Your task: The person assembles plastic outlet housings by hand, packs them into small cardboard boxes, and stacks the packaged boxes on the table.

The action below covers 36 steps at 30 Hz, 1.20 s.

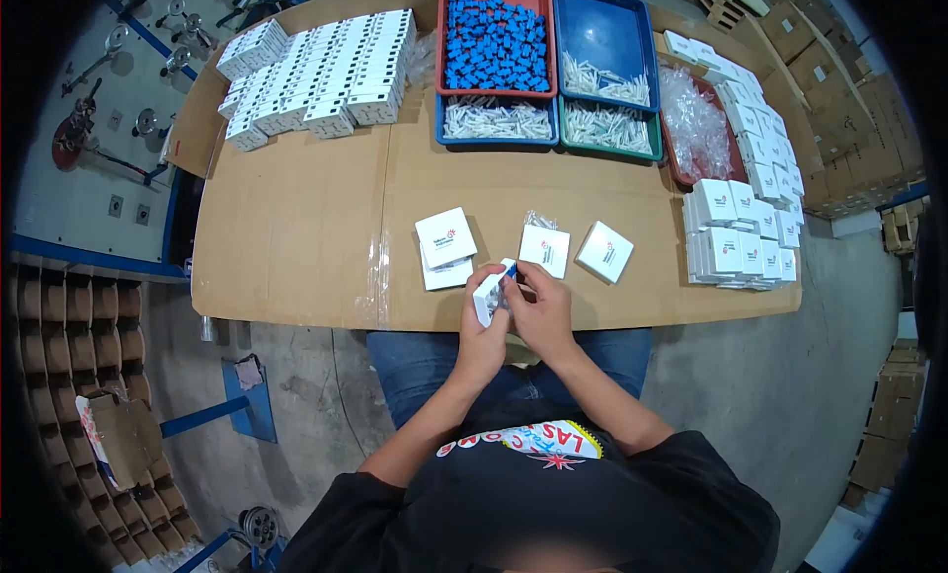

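Bare cardboard tabletop point(291, 242) stretches left of a person's left hand point(480, 334), its near edge passing beneath, flat white boxes point(447, 236) close beyond. Forearms point(427, 413) angled inward, that hand grips a small white carton point(483, 302); the right hand point(545, 314) curls against it, its hold unclear.

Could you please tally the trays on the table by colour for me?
Red: 2, the bright red tray with blue pieces and the dark red tray with clear plastic
Blue: 2, the far blue tray and the near blue tray, both with white pieces
Green: 1, the green tray
Total: 5 trays
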Available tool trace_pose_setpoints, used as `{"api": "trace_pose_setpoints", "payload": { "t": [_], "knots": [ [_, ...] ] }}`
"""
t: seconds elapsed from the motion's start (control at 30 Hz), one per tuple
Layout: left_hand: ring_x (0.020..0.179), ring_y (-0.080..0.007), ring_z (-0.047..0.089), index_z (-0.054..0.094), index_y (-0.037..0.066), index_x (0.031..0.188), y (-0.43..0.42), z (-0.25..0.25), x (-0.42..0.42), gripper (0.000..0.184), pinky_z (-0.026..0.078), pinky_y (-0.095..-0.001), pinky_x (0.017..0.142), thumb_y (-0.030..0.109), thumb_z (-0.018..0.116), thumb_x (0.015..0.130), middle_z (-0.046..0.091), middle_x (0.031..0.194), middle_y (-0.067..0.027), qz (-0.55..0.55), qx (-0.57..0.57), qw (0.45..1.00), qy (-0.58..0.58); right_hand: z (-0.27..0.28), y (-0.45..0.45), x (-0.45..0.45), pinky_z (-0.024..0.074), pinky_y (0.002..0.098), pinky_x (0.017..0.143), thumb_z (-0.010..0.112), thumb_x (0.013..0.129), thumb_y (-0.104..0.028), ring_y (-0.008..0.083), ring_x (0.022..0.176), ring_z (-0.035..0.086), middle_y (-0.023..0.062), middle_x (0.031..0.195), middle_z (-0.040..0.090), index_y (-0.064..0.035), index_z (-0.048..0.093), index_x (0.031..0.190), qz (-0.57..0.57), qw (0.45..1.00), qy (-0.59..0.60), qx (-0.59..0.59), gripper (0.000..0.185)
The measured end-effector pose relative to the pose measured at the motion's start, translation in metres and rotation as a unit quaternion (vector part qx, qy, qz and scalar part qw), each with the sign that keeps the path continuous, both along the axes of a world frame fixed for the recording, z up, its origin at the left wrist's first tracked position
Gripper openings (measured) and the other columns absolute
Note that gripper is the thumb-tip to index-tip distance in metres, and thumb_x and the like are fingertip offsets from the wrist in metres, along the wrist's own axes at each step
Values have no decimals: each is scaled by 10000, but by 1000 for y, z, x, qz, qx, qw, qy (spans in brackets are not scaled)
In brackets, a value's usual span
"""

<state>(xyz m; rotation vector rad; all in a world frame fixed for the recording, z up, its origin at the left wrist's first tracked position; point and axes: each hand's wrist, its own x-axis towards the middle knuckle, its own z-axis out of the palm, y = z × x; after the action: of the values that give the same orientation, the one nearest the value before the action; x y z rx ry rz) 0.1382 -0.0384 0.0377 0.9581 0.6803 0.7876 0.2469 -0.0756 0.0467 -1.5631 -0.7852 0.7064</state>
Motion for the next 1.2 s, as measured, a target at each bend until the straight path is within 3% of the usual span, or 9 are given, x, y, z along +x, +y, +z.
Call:
{"api": "trace_pose_setpoints", "payload": {
  "t": [0.2, 0.27, 0.4, 0.73, 0.8, 0.93, 1.07, 1.13, 1.2],
  "knots": [
    [1159, -127, 540, 492, 60, 1352, 7, 31, -1, 524, 439, -262, 1007, -142, 476, 869, 519, 1263, -44, 49, 72, 996, 6, 17, 11, -11, 616, 326, 809, 673, 966, -48, 209, 974, 720, 162, 1108, 683, 101, 623, 1217, -5, 998, -35, 61, 296],
    [1165, -128, 539, 502, 52, 1343, 8, 35, -5, 520, 429, -265, 1026, -150, 471, 864, 517, 1269, -43, 58, 50, 997, -7, 16, 14, -14, 588, 279, 809, 645, 988, -22, 155, 1048, 677, 100, 1119, 675, 84, 622, 1240, 9, 997, -39, 72, 273],
    [1182, -135, 541, 513, 44, 1341, 10, 40, -12, 513, 429, -269, 1034, -162, 468, 873, 531, 1277, -45, 88, 81, 993, 1, 25, 19, -20, 614, 323, 809, 668, 973, -50, 215, 1001, 716, 164, 1133, 675, 99, 614, 1228, 27, 996, -50, 65, 301],
    [1176, -147, 555, 525, 33, 1338, 17, 47, -19, 486, 436, -281, 1032, -168, 474, 899, 551, 1286, -58, 111, 137, 984, 25, 31, 28, -26, 608, 320, 813, 680, 969, -49, 220, 985, 725, 176, 1129, 692, 95, 620, 1239, 31, 992, -33, 120, 312],
    [1185, -150, 551, 524, 30, 1339, 14, 52, -19, 494, 431, -285, 1040, -174, 465, 893, 549, 1289, -61, 110, 136, 984, 19, 32, 26, -28, 573, 281, 845, 614, 982, 26, 160, 1010, 689, 138, 1141, 681, 98, 598, 1271, 33, 990, -67, 123, 298],
    [1208, -153, 536, 523, 27, 1341, 10, 54, -24, 523, 422, -288, 1053, -189, 441, 871, 545, 1303, -71, 120, 154, 980, 36, 32, 25, -32, 589, 322, 814, 694, 946, -31, 228, 966, 731, 193, 1128, 704, 82, 624, 1246, 25, 988, -83, 130, 328],
    [1214, -153, 533, 520, 22, 1341, 12, 61, -28, 529, 419, -287, 1056, -193, 431, 866, 542, 1311, -72, 126, 134, 982, 36, 32, 26, -35, 584, 319, 809, 696, 943, -31, 225, 960, 730, 196, 1124, 706, 82, 624, 1242, 38, 989, -64, 130, 328],
    [1213, -155, 535, 520, 21, 1339, 10, 63, -30, 524, 421, -286, 1052, -193, 433, 869, 542, 1312, -73, 122, 140, 982, 38, 32, 23, -36, 565, 285, 866, 605, 967, 61, 176, 1027, 689, 152, 1162, 681, 87, 608, 1274, 50, 992, -48, 105, 309],
    [1211, -157, 538, 520, 20, 1337, 10, 62, -32, 519, 423, -286, 1049, -193, 435, 871, 542, 1314, -73, 120, 148, 981, 39, 31, 22, -38, 565, 287, 869, 604, 968, 60, 177, 1034, 688, 152, 1162, 682, 87, 608, 1277, 47, 992, -47, 110, 310]
  ]
}}
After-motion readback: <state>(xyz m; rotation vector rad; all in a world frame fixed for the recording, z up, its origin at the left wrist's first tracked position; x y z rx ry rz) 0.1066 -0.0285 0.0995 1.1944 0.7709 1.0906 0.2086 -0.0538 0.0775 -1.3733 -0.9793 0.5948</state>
